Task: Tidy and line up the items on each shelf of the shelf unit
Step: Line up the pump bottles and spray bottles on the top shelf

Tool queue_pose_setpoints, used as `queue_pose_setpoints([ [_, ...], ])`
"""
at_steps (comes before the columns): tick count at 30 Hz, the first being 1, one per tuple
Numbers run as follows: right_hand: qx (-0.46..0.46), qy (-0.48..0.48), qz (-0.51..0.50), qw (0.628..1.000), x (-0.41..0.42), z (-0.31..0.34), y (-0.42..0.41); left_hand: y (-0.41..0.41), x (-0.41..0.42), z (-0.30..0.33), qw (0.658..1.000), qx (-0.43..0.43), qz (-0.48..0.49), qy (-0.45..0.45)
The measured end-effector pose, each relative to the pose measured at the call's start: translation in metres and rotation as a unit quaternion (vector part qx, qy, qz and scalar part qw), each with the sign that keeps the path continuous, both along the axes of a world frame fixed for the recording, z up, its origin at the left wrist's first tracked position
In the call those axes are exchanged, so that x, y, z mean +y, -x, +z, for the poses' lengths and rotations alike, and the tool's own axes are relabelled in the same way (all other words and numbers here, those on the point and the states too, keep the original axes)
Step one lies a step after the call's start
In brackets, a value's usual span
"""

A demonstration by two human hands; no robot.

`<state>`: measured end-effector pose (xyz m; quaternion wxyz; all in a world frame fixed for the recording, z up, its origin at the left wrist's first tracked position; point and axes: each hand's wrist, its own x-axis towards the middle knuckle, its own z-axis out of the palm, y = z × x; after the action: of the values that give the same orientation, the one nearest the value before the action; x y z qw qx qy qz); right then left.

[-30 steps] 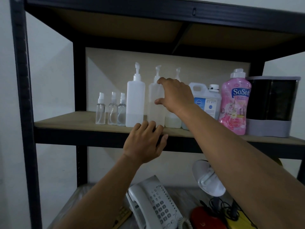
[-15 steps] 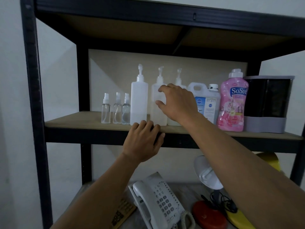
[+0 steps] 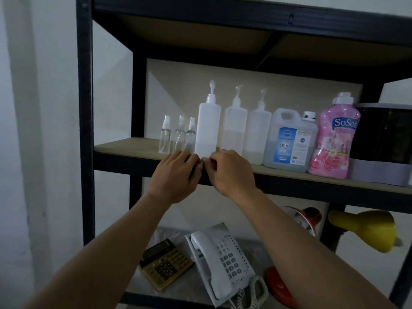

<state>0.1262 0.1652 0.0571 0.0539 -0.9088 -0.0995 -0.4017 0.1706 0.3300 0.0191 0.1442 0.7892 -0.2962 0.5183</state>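
Both hands, left [image 3: 176,172] and right [image 3: 229,172], meet at the shelf's [image 3: 124,148] front edge, fingers curled around the base of the upright pump bottle [image 3: 208,128] directly behind them.

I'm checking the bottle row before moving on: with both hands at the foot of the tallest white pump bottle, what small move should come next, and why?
Probably nudge the tallest white pump bottle slightly back. Its base sits nearer the wooden shelf's front edge than the two shorter translucent pump bottles beside it, and the left hand and right hand already meet at its foot.
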Motion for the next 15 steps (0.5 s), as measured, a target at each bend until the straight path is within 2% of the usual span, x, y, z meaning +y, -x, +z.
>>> queue_pose_setpoints([
  [7, -0.087, -0.024, -0.018, 0.996, 0.006, -0.036, -0.016, -0.008, 0.015, 0.033, 0.998, 0.052, 0.007, 0.027],
  [12, -0.129, -0.004, -0.058, 0.99, 0.011, -0.048, -0.019, -0.032, 0.022, 0.068, 1.0, -0.016, 0.006, 0.021],
  [15, -0.15, 0.004, -0.08, 0.985, 0.012, -0.054, -0.022, -0.047, 0.022, 0.091, 1.0, -0.019, 0.014, 0.001],
])
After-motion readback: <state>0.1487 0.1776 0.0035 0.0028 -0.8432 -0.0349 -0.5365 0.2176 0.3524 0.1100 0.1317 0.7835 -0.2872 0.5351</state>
